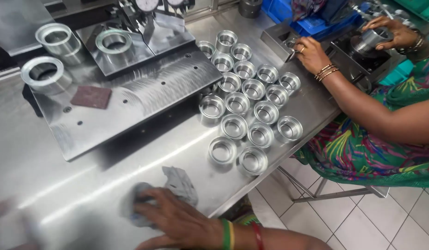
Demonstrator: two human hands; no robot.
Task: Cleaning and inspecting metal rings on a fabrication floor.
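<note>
— Where's the cloth (177,185)?
— Flat on the desk (85,194), under the right hand (177,220), fingers spread and pressing it.
— The left hand (4,208)?
— Blurred at the far edge; can't tell its grip.

- Two round dial faces (147,3) stand at the far edge of the bench, straight across from my right hand (172,217) and well apart from it. Both are white with a dark rim, side by side, and the top of the picture cuts them off. They are the nearest thing to a screen here.
- A blue plastic crate (311,25) sits at the far right corner of the bench, beside the other person's hands. It is boxy, with ribbed walls.
- A green plastic bin (415,7) shows in the top right corner, only partly in view.
- I can make out no labels or signs on any of them.
</note>
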